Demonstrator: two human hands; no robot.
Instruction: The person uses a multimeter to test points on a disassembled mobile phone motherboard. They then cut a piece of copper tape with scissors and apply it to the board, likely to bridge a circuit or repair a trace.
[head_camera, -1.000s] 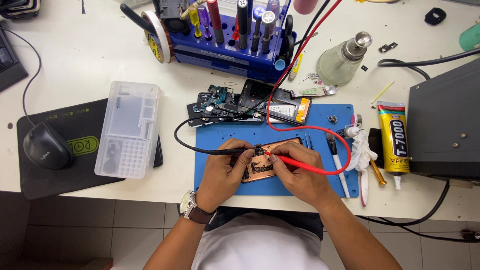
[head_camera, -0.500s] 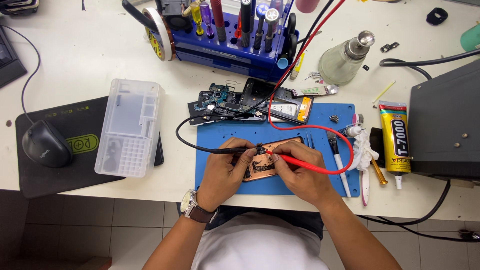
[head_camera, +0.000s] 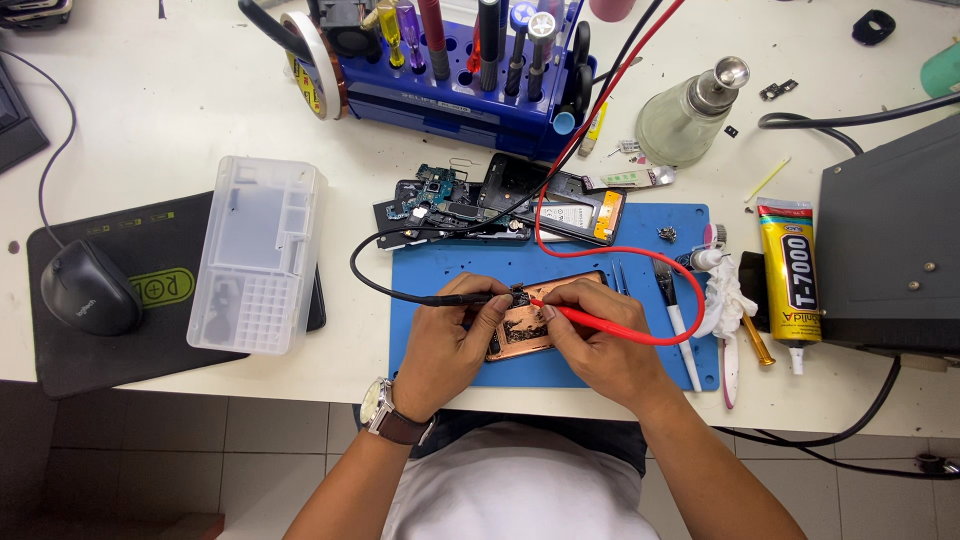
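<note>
Both hands (head_camera: 530, 345) low over copper board (head_camera: 522, 328)

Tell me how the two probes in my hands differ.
The black probe sits in the left hand with a black lead; the red probe sits in the right hand with a red lead. Black comes in from the left, red from the right. Both tips meet over the copper-coloured board.
</note>
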